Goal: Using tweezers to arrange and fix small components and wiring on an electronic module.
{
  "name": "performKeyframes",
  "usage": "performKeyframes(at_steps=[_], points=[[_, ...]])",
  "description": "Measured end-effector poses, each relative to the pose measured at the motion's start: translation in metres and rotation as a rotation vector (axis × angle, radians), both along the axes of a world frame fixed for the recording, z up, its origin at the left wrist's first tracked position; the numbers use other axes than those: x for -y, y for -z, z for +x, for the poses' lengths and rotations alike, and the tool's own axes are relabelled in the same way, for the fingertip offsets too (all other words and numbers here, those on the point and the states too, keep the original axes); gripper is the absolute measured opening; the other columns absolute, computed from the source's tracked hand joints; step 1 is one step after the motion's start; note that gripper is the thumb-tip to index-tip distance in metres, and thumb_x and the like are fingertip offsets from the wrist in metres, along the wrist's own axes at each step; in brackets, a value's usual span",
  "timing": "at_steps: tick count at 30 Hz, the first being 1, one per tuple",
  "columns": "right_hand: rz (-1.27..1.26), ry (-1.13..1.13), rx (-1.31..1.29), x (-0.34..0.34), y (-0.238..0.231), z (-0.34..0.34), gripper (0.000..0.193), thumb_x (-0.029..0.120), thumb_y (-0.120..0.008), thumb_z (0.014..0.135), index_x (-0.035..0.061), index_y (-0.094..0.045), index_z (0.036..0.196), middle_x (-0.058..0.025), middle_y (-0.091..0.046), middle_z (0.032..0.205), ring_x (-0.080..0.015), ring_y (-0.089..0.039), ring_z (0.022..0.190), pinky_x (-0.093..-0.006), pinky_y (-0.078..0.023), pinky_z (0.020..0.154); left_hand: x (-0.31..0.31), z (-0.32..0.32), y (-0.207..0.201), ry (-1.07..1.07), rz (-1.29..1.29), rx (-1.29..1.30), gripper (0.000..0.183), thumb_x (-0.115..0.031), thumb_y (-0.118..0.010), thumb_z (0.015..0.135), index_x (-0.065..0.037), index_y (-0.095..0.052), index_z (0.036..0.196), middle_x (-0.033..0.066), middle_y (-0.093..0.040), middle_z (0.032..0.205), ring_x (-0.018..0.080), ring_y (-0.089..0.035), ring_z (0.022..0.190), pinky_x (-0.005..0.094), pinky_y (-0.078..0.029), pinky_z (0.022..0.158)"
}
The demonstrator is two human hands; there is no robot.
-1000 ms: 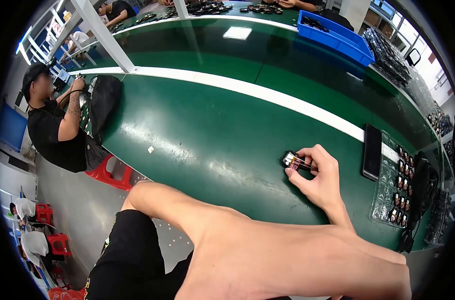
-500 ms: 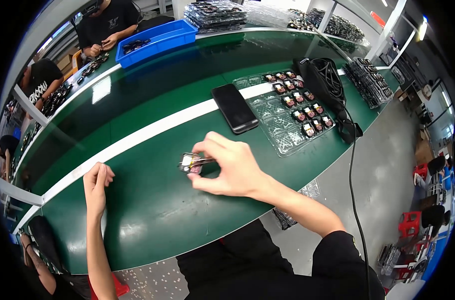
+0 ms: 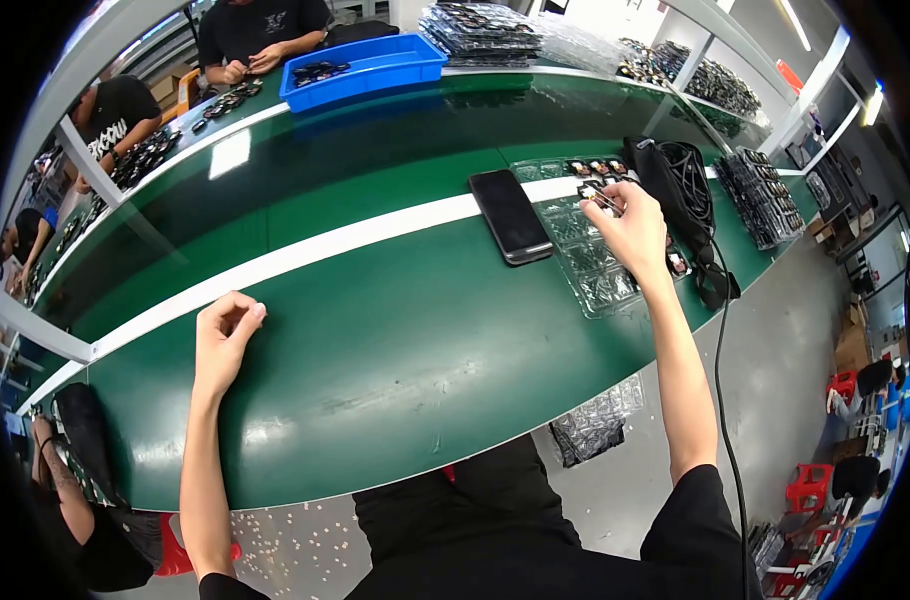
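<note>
My right hand (image 3: pixel 633 228) is over the clear plastic tray (image 3: pixel 597 290) at the right of the green table, its fingers closed on thin metal tweezers (image 3: pixel 607 203). At the tweezers' tips is a small black part (image 3: pixel 586 190) with a light patch; whether it touches the tray is hidden. Similar black parts (image 3: pixel 597 167) sit in the tray's far pockets, and my hand covers some others. My left hand (image 3: pixel 225 340) rests on the table at the left, fingers curled and thumb against the forefinger, with nothing visible in it.
A black phone (image 3: pixel 512 217) lies left of the tray. Beyond the tray are a black pouch with a cable (image 3: pixel 675 185) and stacked filled trays (image 3: pixel 760 200). A blue bin (image 3: pixel 365 72) stands across the table near other people at work. A white strip (image 3: pixel 275 260) runs along the table.
My right hand has moved from the table's middle to the tray at the right, carrying the tweezers and black part. The view has shifted a little; my left hand stays at the left, curled.
</note>
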State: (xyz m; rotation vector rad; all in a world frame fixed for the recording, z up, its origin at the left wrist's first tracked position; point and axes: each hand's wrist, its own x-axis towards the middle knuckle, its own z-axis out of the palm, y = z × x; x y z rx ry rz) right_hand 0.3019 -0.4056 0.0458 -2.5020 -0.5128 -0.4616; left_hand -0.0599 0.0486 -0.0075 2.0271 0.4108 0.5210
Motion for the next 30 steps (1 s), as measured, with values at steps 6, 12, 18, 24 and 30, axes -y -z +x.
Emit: performKeyframes(at_steps=[6, 12, 18, 24, 30], points=[[-0.123, 0.0, 0.085, -0.028, 0.022, 0.072, 0.056, 0.052, -0.083, 0.087, 0.0019, -0.085, 0.112, -0.0219, -0.084, 0.106, -0.04, -0.082, 0.102, -0.0504, -0.063, 0.094, 0.109, 0.004, -0.115, 0.667, -0.4, 0.308, 0.023, -0.007, -0.085, 0.094, 0.004, -0.085, 0.115, 0.0178, -0.078, 0.107, 0.0202, -0.072, 0.093, 0.0335, -0.059, 0.084], [-0.18, 0.04, -0.032, -0.042, 0.027, 0.079, 0.056, 0.052, -0.084, 0.086, 0.0024, -0.086, 0.112, -0.0247, -0.084, 0.106, -0.0424, -0.082, 0.103, -0.0508, -0.063, 0.094, 0.176, 0.021, -0.231, 1.355, -0.275, 0.625, 0.054, -0.036, -0.084, 0.096, 0.014, -0.083, 0.117, 0.0314, -0.076, 0.11, 0.0378, -0.076, 0.087, 0.0399, -0.065, 0.077], [-0.032, -0.159, 0.095, -0.083, 0.009, 0.021, 0.039, 0.037, -0.084, 0.095, -0.0008, -0.082, 0.107, -0.0165, -0.078, 0.093, -0.035, -0.075, 0.087, -0.0454, -0.058, 0.08, 0.169, 0.01, -0.228, 1.315, -0.036, 0.77, 0.061, -0.042, -0.083, 0.095, 0.015, -0.082, 0.117, 0.03, -0.076, 0.11, 0.0338, -0.076, 0.086, 0.0379, -0.061, 0.073], [0.155, -0.541, 0.066, -0.143, -0.009, -0.077, 0.023, 0.021, -0.087, 0.093, 0.0012, -0.082, 0.105, -0.0111, -0.064, 0.079, -0.0252, -0.064, 0.067, -0.0375, -0.049, 0.062, 0.166, 0.013, -0.223, 1.291, -0.041, 0.788, 0.057, -0.038, -0.083, 0.095, 0.015, -0.082, 0.115, 0.0294, -0.076, 0.109, 0.0334, -0.076, 0.086, 0.0396, -0.062, 0.074], [0.182, -0.815, 0.085, -0.182, 0.029, -0.143, 0.017, 0.014, -0.087, 0.091, 0.0027, -0.081, 0.102, -0.0096, -0.069, 0.082, -0.025, -0.07, 0.066, -0.0377, -0.055, 0.06, 0.15, 0.017, -0.224, 1.251, 0.008, 0.791, 0.053, -0.035, -0.083, 0.095, 0.015, -0.082, 0.114, 0.0287, -0.075, 0.108, 0.0331, -0.076, 0.085, 0.0413, -0.062, 0.075]])
